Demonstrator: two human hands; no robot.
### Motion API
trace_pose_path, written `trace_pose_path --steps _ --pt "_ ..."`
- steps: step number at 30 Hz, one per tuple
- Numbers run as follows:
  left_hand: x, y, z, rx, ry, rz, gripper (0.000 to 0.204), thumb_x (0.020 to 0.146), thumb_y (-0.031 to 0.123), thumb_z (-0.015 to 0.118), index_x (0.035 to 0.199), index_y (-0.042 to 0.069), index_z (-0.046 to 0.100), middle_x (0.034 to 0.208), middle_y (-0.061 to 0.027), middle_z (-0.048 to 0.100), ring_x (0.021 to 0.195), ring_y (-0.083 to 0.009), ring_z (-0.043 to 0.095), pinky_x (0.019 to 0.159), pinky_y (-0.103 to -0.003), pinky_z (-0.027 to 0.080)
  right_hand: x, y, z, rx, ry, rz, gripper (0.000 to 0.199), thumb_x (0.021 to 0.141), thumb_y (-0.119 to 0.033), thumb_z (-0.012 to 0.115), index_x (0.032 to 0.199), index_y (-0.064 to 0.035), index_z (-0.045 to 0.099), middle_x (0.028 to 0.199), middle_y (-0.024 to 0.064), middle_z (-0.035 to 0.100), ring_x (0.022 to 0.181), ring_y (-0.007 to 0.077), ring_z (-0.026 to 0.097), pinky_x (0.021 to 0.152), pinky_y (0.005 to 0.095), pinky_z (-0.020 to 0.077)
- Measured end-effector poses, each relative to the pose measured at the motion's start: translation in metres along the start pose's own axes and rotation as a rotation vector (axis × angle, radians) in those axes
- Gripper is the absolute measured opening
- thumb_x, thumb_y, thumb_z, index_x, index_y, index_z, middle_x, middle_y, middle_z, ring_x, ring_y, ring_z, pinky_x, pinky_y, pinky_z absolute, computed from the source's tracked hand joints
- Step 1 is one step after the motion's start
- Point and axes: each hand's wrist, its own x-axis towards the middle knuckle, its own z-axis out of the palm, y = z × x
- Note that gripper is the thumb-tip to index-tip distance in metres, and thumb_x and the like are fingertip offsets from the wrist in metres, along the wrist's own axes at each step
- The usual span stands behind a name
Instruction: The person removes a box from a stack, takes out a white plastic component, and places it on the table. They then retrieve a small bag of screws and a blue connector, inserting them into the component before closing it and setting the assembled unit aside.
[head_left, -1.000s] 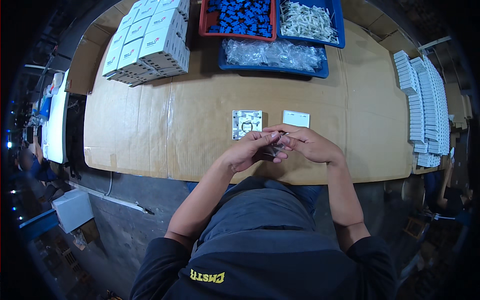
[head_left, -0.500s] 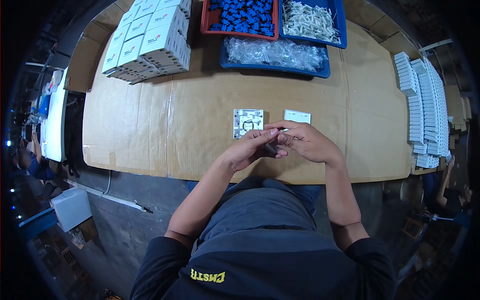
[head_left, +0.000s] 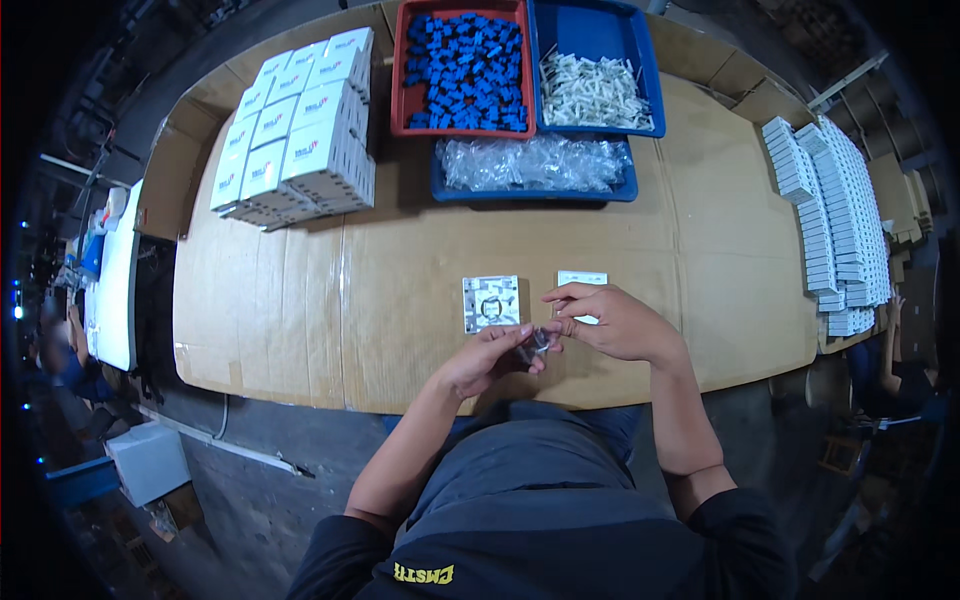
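Clear plastic bag (head_left: 533, 345) (small, crumpled) was pinched between the closed fingertips of left hand (head_left: 487, 360) and right hand (head_left: 610, 322), just below the white square card (head_left: 491, 304).

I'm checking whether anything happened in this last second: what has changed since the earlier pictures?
Almost nothing. Both hands, left hand and right hand, stay together over the table's near edge, holding the same small clear bag. The square white card and small white slip lie where they were.

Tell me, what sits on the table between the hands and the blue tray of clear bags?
A small square printed card and a smaller white card, on bare cardboard, seen in the head view.
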Motion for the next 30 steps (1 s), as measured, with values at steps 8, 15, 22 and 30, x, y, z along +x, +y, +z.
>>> trace_pose_path --steps 8,15,22,30 --pt "-0.020 -0.017 -0.011 -0.103 0.043 -0.140 0.056 0.110 0.041 0.050 0.141 -0.005 0.054 0.127 -0.0136 0.069 0.097 -0.0194 0.069 0.096 -0.038 0.055 0.037 0.041 -0.060 -0.001 0.217 0.139 0.022 0.100 -0.018 0.068 0.111 0.0002 0.073 0.105 0.0123 0.075 0.098 0.0216 0.070 0.089 0.0352 0.0542" --pt "-0.016 -0.048 -0.041 -0.334 -0.237 -0.093 0.057 0.109 0.040 0.052 0.138 -0.008 0.056 0.122 -0.0184 0.070 0.097 -0.0253 0.069 0.094 -0.040 0.059 0.140 0.063 -0.135 -0.401 0.741 0.005 0.021 0.096 -0.022 0.067 0.109 -0.0085 0.076 0.103 0.0137 0.076 0.093 0.0317 0.072 0.082 0.0415 0.0554" --pt "-0.007 -0.044 -0.044 -0.437 -0.211 -0.222 0.055 0.110 0.037 0.051 0.144 -0.006 0.051 0.129 -0.0170 0.068 0.097 -0.0228 0.072 0.098 -0.037 0.058 0.241 0.077 -0.198 -0.796 0.932 -0.031 0.016 0.096 -0.018 0.066 0.106 -0.0103 0.075 0.104 0.0090 0.071 0.103 0.0318 0.068 0.087 0.0441 0.0545" --pt "-0.012 -0.034 -0.033 -0.470 -0.197 -0.217 0.052 0.111 0.035 0.050 0.144 -0.006 0.050 0.129 -0.0172 0.068 0.100 -0.0236 0.072 0.100 -0.039 0.057 0.294 0.108 -0.211 -1.009 0.920 -0.067 0.020 0.092 -0.011 0.059 0.101 -0.0102 0.077 0.104 0.0101 0.067 0.111 0.0299 0.064 0.089 0.0480 0.0520"
